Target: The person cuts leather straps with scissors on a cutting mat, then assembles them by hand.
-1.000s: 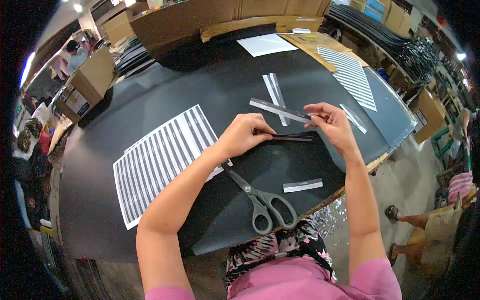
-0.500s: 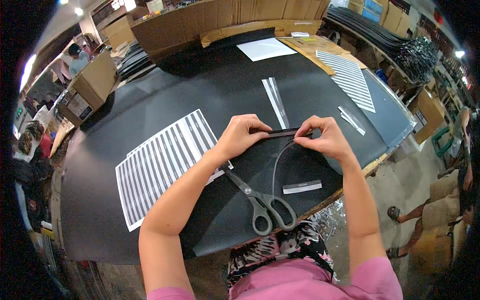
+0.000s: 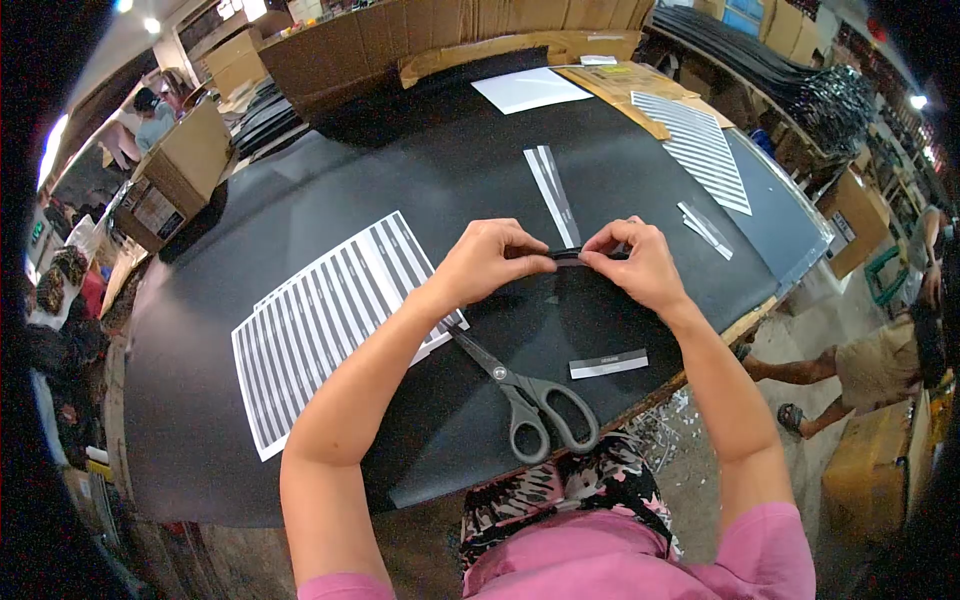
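My left hand (image 3: 487, 262) and my right hand (image 3: 636, 262) face each other above the black table surface (image 3: 560, 320). Between them they pinch a narrow dark strip (image 3: 568, 257); only its short middle part shows, the ends being hidden by fingers. Just beyond the strip lie long grey-and-white paper strips (image 3: 547, 190). Closer to my body, a pair of scissors (image 3: 522, 383) rests with its grey handles towards me. A short grey-and-white label strip (image 3: 608, 364) lies to the right of the scissors. Striped sheets (image 3: 330, 335) are under and beside my left forearm.
A white sheet (image 3: 530, 90), brown cardboard (image 3: 615, 85) and another striped sheet (image 3: 695, 145) lie at the back. Small cut strips (image 3: 706, 230) are on the right. A cardboard box (image 3: 175, 185) stands back left. Another person's legs (image 3: 840, 375) show at right.
My hands have come closer together, leaving less of the dark strip showing. The thin curved ribbon that hung below my right hand is no longer visible. The person at right has shifted.
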`<state>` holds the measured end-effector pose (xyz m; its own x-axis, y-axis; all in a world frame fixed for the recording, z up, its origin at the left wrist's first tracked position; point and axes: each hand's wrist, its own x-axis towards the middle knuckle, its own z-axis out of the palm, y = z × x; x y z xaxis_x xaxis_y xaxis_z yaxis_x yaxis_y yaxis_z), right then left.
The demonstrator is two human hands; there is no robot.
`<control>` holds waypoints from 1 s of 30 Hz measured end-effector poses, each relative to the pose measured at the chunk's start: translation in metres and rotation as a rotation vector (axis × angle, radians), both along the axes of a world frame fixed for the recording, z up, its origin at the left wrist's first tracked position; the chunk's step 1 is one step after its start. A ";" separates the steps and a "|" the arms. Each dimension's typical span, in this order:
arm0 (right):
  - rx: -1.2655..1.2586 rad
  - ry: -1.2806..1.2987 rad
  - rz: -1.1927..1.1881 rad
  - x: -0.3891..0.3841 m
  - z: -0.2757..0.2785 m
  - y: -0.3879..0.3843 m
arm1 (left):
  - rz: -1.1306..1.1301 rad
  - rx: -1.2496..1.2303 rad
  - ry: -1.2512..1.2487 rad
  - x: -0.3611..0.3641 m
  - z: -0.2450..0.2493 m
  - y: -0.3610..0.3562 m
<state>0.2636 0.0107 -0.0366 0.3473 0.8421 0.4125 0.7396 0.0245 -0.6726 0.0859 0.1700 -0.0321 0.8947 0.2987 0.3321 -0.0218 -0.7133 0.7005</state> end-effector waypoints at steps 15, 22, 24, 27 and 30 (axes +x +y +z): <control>-0.433 -0.118 -0.353 0.023 0.016 0.118 | 0.010 0.195 -0.142 0.004 -0.012 -0.003; -0.542 -0.004 -0.501 0.022 0.018 0.148 | 0.032 0.183 -0.103 0.004 -0.013 -0.007; -0.548 0.012 -0.477 0.028 0.014 0.157 | 0.040 0.172 -0.092 0.005 -0.012 -0.006; -0.585 0.012 -0.470 0.036 0.002 0.173 | 0.024 0.148 -0.085 0.006 -0.012 -0.004; -0.504 0.024 -0.385 0.044 -0.009 0.174 | 0.013 0.192 -0.086 0.006 -0.014 -0.004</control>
<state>0.3074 0.1845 -0.0454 0.6685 0.7436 -0.0141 0.6166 -0.5647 -0.5485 0.0921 0.1660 -0.0465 0.8572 0.2338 0.4589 -0.0658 -0.8340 0.5478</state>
